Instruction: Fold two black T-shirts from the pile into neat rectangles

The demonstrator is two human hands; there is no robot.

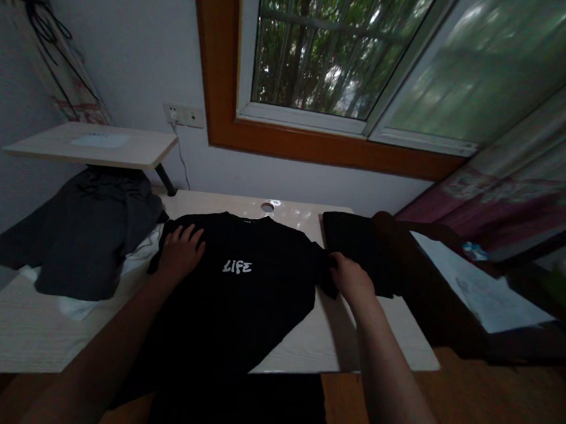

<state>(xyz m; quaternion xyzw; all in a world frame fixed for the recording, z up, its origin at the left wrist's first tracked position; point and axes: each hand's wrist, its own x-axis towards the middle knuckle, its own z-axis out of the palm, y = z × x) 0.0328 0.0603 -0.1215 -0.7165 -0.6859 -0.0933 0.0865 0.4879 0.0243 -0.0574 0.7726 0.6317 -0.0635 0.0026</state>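
A black T-shirt (251, 301) with white lettering lies spread on the pale wooden table (350, 348), its collar toward the wall and its lower part hanging over the front edge. My left hand (182, 253) rests on the shirt near the sleeve on the left, fingers spread and flat. At the other sleeve, my right hand (353, 279) pinches the dark fabric between thumb and fingers. Just beyond that hand lies a folded black garment (352, 240) on the table's right side.
Dark grey clothing (85, 229) is heaped at the left, with white cloth (77, 308) under it, below a raised shelf (92, 145). A round hole (267, 207) is in the tabletop near the wall. Right of the table, dark furniture carries a paper sheet (483, 286).
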